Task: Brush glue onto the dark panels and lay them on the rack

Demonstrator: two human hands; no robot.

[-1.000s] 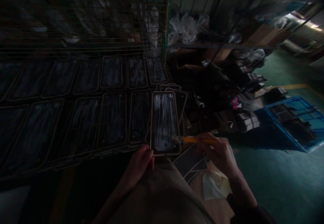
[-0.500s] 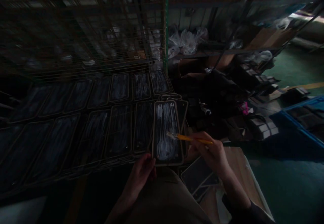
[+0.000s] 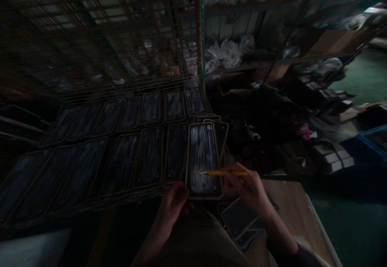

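Fingers are pinching: right hand (image 3: 246, 186) on the yellow-handled brush (image 3: 216, 173) over a streaky, round-cornered panel (image 3: 203, 150) at six o'clock, left hand (image 3: 173, 202) on the panel's seven-o'clock corner; pale-edged wooden tabletop (image 3: 294, 202) is stretching toward four.

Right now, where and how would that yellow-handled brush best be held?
Probably by its yellow handle, coming from the right. The brush lies nearly level over the panel, bristle end pointing left among the white streaks, while the slim handle runs right into the right hand. Gripping there should keep fingers off the streaks.
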